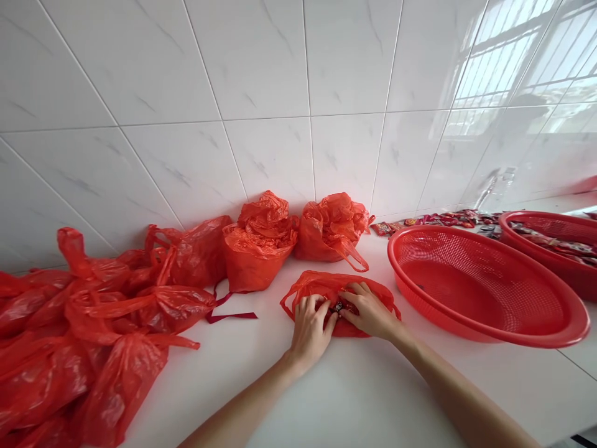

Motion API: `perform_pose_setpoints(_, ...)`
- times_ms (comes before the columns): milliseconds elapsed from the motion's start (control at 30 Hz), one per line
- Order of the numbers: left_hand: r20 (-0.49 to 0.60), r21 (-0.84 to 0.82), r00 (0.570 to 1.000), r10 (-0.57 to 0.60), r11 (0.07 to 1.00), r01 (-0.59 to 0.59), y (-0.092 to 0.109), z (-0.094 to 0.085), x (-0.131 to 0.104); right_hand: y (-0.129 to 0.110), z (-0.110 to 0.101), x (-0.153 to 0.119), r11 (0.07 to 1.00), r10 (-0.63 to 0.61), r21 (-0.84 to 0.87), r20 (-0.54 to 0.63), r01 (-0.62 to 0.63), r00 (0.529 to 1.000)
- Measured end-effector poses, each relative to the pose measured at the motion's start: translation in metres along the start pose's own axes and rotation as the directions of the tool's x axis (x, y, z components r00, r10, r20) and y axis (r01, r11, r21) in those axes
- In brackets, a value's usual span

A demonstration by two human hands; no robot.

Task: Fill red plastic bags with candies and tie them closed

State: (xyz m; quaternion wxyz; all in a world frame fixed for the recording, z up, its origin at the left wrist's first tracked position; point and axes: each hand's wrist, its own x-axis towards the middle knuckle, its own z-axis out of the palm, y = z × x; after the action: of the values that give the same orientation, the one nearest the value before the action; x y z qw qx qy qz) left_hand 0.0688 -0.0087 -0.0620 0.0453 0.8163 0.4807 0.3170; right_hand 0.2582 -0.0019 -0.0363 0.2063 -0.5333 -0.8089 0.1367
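Observation:
A red plastic bag (321, 280) lies spread on the counter, its handles out to the sides. Over its mouth, both hands meet with fingers curled inward. Between the fingertips shows a small dark wrapped packet (339, 307) with a pale mark; its exact kind is too small to make out. My left hand (310, 326) pinches at the packet's left side, thumb pointing right. From the other side my right hand (368, 311) closes on it with thumb and fingers. Red wrappers show beneath the fingers, and the bag's other contents are hidden.
Tied red bags (125, 361) heap up at the left. Two bunched red bags (261, 249) stand against the tiled wall (265, 81). A red colander (466, 280) is close on the right, beside another basket (550, 221) of packets. Loose packets (448, 219) line the wall.

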Motion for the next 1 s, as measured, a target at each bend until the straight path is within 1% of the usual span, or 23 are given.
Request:
perform_pose_setpoints(100,0.012,0.002,1.0,0.002,1.0,-0.002,0.0,0.0,-0.001,0.0,0.002,0.0,1.0,0.002,0.008,-0.005,-0.002,1.0)
perform_pose_setpoints(200,0.001,-0.049,1.0,0.008,0.999,-0.008,-0.001,-0.001,-0.002,0.0,0.003,0.001,0.995,-0.018,0.102,-0.063,0.024,0.998)
perform_pose_setpoints(267,-0.014,-0.118,1.0,0.01,0.993,-0.012,-0.003,-0.002,-0.003,-0.002,0.001,0.001,0.971,-0.02,0.236,-0.103,0.044,0.994)
perform_pose_setpoints(300,-0.025,-0.164,1.0,0.006,0.986,-0.01,-0.004,-0.002,-0.003,-0.003,-0.001,0.001,0.944,-0.01,0.327,-0.109,0.045,0.994)
perform_pose_setpoints(400,-0.061,-0.332,0.998,-0.027,0.943,0.005,-0.005,-0.002,-0.003,-0.009,-0.009,0.0,0.81,0.043,0.586,-0.089,0.017,0.995)
perform_pose_setpoints(467,-0.055,-0.44,0.996,-0.076,0.897,0.044,-0.004,-0.004,-0.003,-0.012,-0.013,-0.001,0.738,0.069,0.674,-0.08,0.004,0.994)
perform_pose_setpoints(600,0.037,-0.608,0.983,-0.178,0.777,0.164,0.002,-0.011,-0.002,-0.014,-0.013,-0.001,0.645,0.08,0.764,-0.06,-0.006,0.995)
perform_pose_setpoints(733,0.147,-0.737,0.954,-0.26,0.615,0.281,0.003,-0.013,0.001,-0.013,-0.007,0.0,0.515,0.12,0.856,-0.024,-0.042,0.992)
perform_pose_setpoints(800,0.184,-0.78,0.938,-0.293,0.537,0.321,0.003,-0.012,0.002,-0.014,-0.005,0.0,0.465,0.136,0.884,-0.013,-0.052,0.991)
perform_pose_setpoints(900,0.197,-0.818,0.924,-0.327,0.464,0.338,0.005,-0.011,0.002,-0.015,-0.005,0.0,0.425,0.144,0.903,-0.002,-0.059,0.99)
perform_pose_setpoints(1000,0.202,-0.838,0.917,-0.345,0.424,0.344,0.007,-0.011,0.001,-0.016,-0.006,0.0,0.424,0.111,0.903,0.025,-0.07,0.993)
